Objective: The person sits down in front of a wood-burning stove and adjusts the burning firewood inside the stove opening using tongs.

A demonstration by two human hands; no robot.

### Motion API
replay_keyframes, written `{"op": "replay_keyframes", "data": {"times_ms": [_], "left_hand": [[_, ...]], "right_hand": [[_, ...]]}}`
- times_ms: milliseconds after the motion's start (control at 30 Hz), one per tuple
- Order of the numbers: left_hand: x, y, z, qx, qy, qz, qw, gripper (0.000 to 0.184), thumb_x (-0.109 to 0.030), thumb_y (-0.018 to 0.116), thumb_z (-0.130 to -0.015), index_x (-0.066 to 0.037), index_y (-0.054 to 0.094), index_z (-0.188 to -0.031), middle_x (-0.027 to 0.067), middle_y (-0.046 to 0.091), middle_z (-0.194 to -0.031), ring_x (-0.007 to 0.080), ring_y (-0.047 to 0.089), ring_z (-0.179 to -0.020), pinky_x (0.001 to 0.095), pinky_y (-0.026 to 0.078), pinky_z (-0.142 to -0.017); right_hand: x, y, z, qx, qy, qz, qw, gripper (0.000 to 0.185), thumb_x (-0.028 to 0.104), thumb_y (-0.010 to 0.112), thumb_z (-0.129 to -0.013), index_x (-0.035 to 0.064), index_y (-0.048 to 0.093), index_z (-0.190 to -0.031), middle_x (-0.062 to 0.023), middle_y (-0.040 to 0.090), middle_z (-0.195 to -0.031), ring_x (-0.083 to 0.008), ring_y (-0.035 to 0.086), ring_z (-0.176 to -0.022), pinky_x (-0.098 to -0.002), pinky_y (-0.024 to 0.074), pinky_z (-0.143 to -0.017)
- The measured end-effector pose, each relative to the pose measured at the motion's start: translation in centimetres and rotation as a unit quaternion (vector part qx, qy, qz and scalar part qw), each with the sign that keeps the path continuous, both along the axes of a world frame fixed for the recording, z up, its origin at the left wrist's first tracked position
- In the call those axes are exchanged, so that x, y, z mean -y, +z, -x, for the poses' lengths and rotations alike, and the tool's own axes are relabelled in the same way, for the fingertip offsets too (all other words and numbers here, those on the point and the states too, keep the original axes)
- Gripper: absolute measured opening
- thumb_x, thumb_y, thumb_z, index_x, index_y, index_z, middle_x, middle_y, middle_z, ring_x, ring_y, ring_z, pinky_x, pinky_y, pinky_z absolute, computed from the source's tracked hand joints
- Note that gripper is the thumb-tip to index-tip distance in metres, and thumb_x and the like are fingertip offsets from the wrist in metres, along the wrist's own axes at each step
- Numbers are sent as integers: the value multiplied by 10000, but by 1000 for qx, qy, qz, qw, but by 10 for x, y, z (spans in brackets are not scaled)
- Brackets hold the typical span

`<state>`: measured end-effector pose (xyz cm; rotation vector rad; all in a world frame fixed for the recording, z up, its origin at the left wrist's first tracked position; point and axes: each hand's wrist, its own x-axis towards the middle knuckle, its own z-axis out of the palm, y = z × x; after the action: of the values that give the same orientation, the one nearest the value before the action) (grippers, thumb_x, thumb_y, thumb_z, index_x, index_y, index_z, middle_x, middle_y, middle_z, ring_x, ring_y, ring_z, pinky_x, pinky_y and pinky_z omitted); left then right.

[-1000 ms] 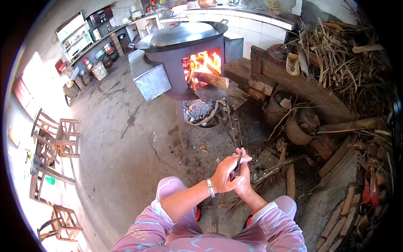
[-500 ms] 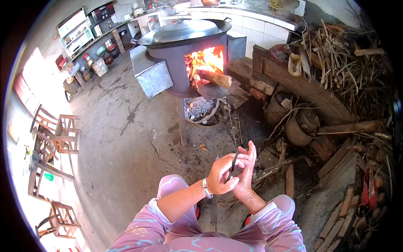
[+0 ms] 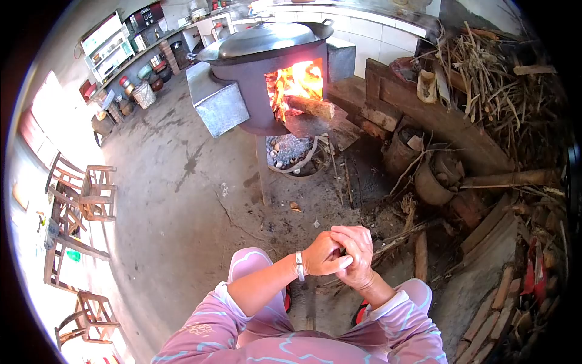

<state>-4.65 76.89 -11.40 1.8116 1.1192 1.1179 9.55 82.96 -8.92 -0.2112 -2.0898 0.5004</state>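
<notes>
My left hand [image 3: 322,254], with a silver bracelet at the wrist, is closed and pressed against my right hand. The fingers of my right hand [image 3: 357,258] are curled over those of the left. Between the palms a small dark bit shows, seemingly part of the thin dark stick-like thing seen earlier; the rest is hidden. Both hands are above my knees, in front of a round metal stove [image 3: 242,91]. Flames and a thick log [image 3: 312,107] fill its opening. A large lidded wok [image 3: 267,41] sits on top.
Ash and embers [image 3: 290,150] lie in a basin under the stove. Dry twigs [image 3: 485,91] are piled at the right, near a broken pot [image 3: 433,182] and stacked wood [image 3: 494,309]. Wooden chairs [image 3: 97,194] stand at the left. A tiled counter [image 3: 370,36] runs along the back.
My right hand's fingers, stretched upright before, have folded over my left hand. The thin dark thing that stuck out between my fingers is now mostly covered. Both hands are slightly lower.
</notes>
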Motion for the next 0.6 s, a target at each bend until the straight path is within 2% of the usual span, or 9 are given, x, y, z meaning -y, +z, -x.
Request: {"op": "replay_keyframes", "data": {"times_ms": [167, 267, 300, 467, 500, 600], "left_hand": [[1, 5, -10, 4, -3, -146, 989, 287, -273, 568, -790, -36, 653, -928, 142, 658, -996, 323, 641, -937, 394, 509, -811], [3, 4, -12, 39, 22, -167, 985, 321, -286, 567, -787, -19, 654, -943, 155, 663, -986, 332, 645, -909, 395, 507, -809], [3, 10, -15, 31, 51, -197, 979, 356, -294, 573, -777, 10, 650, -944, 170, 662, -960, 345, 646, -874, 401, 504, -785], [4, 26, -16, 43, 71, -204, 975, 371, -298, 604, -759, 51, 612, -884, 191, 641, -876, 358, 631, -796, 405, 498, -716], [4, 25, -16, 39, 83, -210, 973, 366, -295, 608, -759, 53, 605, -871, 192, 637, -864, 359, 626, -780, 401, 498, -704], [2, 24, -17, 40, 117, -234, 964, 352, -289, 631, -745, 53, 584, -819, 198, 615, -821, 355, 605, -720, 388, 488, -643]], "right_hand": [[5, 0, -5, -47, 22, -29, 998, 410, 212, 665, -719, 24, 625, -1082, -139, 639, -1097, -298, 618, -954, -417, 468, -822], [3, 0, -5, -62, 3, -46, 997, 453, 231, 684, -717, 15, 617, -1109, -159, 614, -1122, -306, 610, -961, -416, 467, -823], [3, 0, -4, -71, -8, -40, 997, 464, 231, 692, -714, 12, 615, -1116, -165, 603, -1137, -309, 609, -962, -416, 466, -822], [5, -1, 0, -105, -49, 35, 993, 572, 263, 770, -701, -9, 584, -1169, -200, 553, -1194, -346, 572, -1042, -441, 460, -893], [6, 3, 0, -98, -46, 61, 992, 605, 307, 776, -710, -18, 573, -1178, -209, 546, -1206, -358, 549, -1090, -444, 452, -927], [1, 5, 2, -62, -7, 101, 993, 590, 309, 768, -717, -25, 573, -1162, -208, 568, -1178, -360, 571, -1060, -427, 469, -904]]}}
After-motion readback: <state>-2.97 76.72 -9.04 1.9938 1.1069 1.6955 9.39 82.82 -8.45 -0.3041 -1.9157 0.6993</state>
